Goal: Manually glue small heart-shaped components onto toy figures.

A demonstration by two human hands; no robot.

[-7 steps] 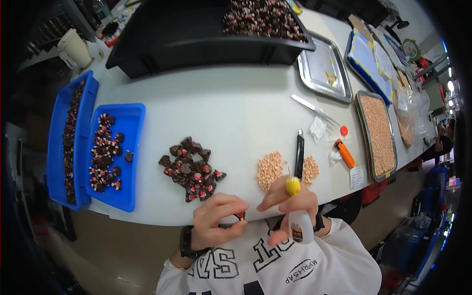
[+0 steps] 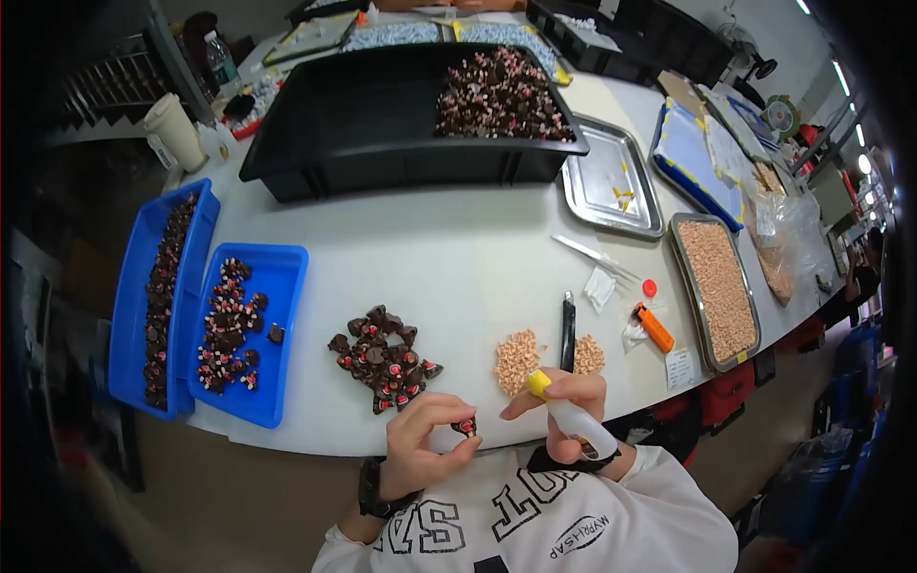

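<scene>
My left hand [image 2: 420, 444] pinches a small dark brown figure [image 2: 465, 427] with a red patch and pale tips between thumb and fingers. In my right hand [image 2: 578, 390] is a white glue bottle [image 2: 579, 423] with a yellow top, tilted so that the top points up and left. A gap separates bottle and figure. Beyond my left hand lies a loose pile of dark brown and red figures [image 2: 380, 368]. Two heaps of tiny pale pink pieces, a left heap [image 2: 517, 360] and a right heap [image 2: 589, 356], flank a slim black tool [image 2: 568, 329] beyond my right hand.
Two blue trays, an outer tray [image 2: 134, 334] and an inner tray [image 2: 280, 358], hold figures at left. A black bin [image 2: 334, 124] stands behind. Rightward are tweezers [image 2: 597, 256], an orange utility knife [image 2: 653, 329], a steel tray [image 2: 597, 181] and a tray of pink pieces [image 2: 716, 286].
The view has tilted up, so the table appears lower. My right hand has turned the bottle, its yellow top swinging left. My left hand keeps its pinch, and the figure shows more plainly.
</scene>
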